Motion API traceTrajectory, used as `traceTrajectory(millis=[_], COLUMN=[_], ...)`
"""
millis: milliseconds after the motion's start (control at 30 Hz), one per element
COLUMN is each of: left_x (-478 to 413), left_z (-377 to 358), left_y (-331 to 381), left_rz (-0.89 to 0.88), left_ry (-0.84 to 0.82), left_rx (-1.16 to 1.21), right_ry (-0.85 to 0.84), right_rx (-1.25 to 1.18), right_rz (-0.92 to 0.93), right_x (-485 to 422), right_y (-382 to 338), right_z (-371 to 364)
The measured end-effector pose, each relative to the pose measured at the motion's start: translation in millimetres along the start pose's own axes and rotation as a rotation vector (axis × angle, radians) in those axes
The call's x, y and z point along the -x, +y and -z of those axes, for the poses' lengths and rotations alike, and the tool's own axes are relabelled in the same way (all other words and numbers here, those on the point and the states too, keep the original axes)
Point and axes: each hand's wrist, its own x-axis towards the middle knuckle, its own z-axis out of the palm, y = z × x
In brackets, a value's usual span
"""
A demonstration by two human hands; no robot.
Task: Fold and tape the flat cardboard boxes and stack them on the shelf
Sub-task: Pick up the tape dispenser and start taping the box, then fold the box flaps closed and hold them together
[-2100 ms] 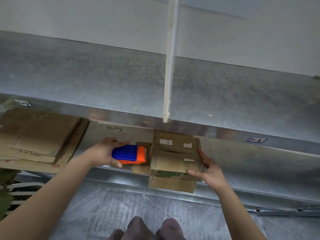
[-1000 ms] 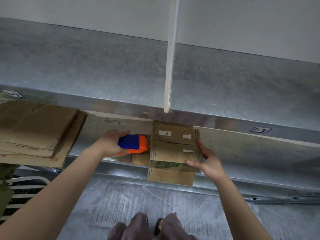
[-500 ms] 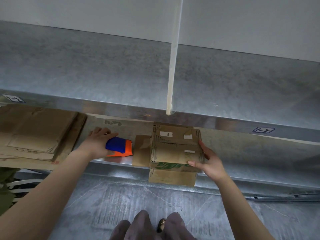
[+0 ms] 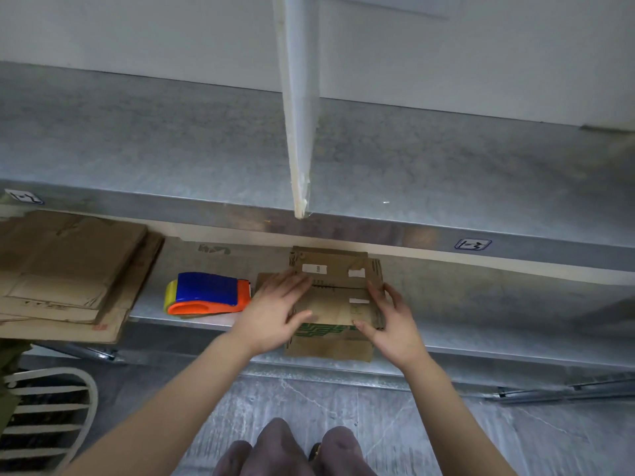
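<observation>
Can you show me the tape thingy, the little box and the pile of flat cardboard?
tape dispenser (image 4: 206, 289), head view, on its blue top.
small box (image 4: 335, 307), head view, on the near top flap.
flat cardboard pile (image 4: 68, 266), head view, on the topmost sheet.

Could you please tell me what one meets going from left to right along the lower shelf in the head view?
Stack of flat cardboard → tape dispenser → left hand → cardboard box → right hand.
</observation>
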Motion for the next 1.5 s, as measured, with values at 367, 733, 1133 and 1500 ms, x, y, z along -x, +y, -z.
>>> traceTrajectory(millis=[367, 733, 1133, 1500], left_x=[-15.7, -1.9, 7.0, -43.5], left_z=[-30.7, -32.0, -35.8, -0.7], left_y=[18.8, 15.0, 25.2, -12.1], left_rz=[0.011, 0.299, 0.329, 0.253], left_ry=[-0.073, 0.053, 0.157, -0.306], left_rx=[-0.061, 0.507, 0.67, 0.545], right_ry=[-0.031, -0.001, -0.073, 0.302], right_rx=[0.174, -0.3, -0.359, -0.377], right_rz=[0.148, -0.037, -0.108, -0.372], right_x=[-2.8, 3.5, -2.2, 27.7], right_y=[-12.7, 5.9, 28.5, 19.1], right_z=[-17.6, 0.4, 30.6, 5.6])
